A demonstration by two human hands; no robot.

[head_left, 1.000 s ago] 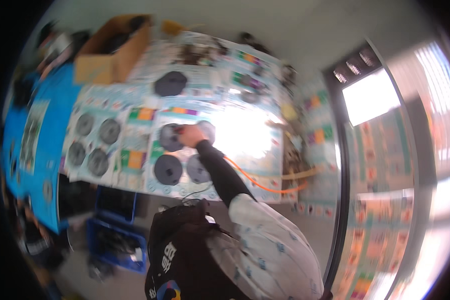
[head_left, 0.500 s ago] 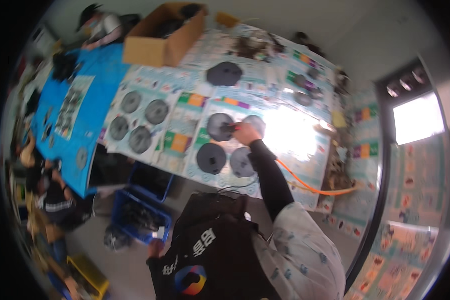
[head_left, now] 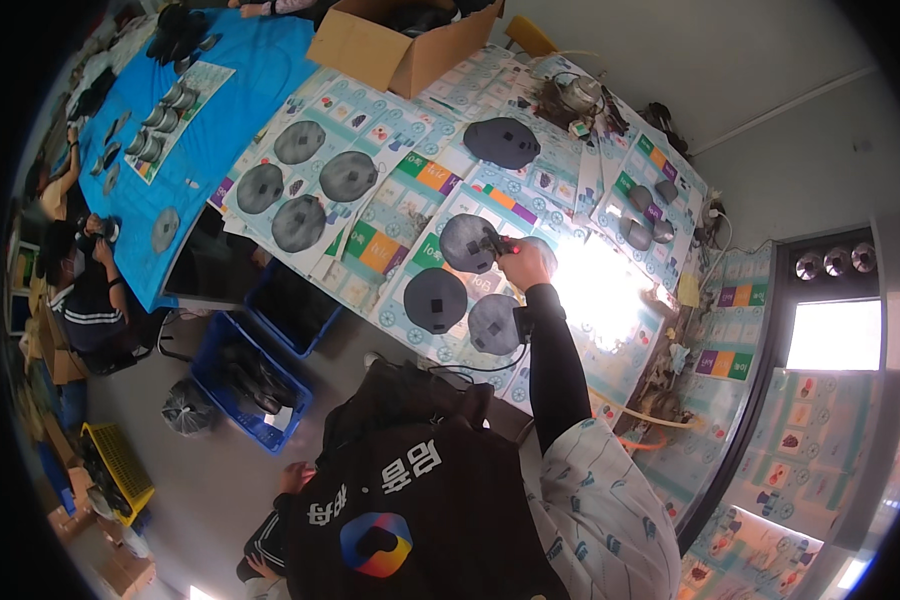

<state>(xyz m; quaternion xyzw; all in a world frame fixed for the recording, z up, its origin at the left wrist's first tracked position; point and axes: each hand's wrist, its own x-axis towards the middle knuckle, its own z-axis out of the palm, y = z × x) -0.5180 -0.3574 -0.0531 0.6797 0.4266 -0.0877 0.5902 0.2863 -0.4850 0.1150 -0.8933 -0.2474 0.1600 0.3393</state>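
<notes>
My right hand [head_left: 526, 263] is closed on a small dark hand tool [head_left: 500, 242] with a red part; its exact kind is unclear. The tool's tip reaches over the right side of a round grey disc [head_left: 465, 240] with small dark square marks. A second disc [head_left: 538, 247] is partly hidden behind this hand. Closer to me lie a darker disc [head_left: 435, 300] and a mottled grey disc [head_left: 492, 325], the latter beside my right wrist. Low down at my left side, my left hand [head_left: 295, 477] hangs away from the table, its fingers too small to read.
Several discs [head_left: 298, 222] lie left on the paper-covered table [head_left: 370, 290]. A dark plate [head_left: 502, 143] and a cardboard box [head_left: 360, 45] are farther back. A yellow hose [head_left: 640, 412] runs right. Blue crates [head_left: 255, 430] stand on the floor. A co-worker [head_left: 95, 300] sits by the blue table.
The whole view has shifted and sharpened. My right hand still holds the tool over the same disc. The orange hose, formerly stretching right from beside my forearm, now shows lower at the right.
</notes>
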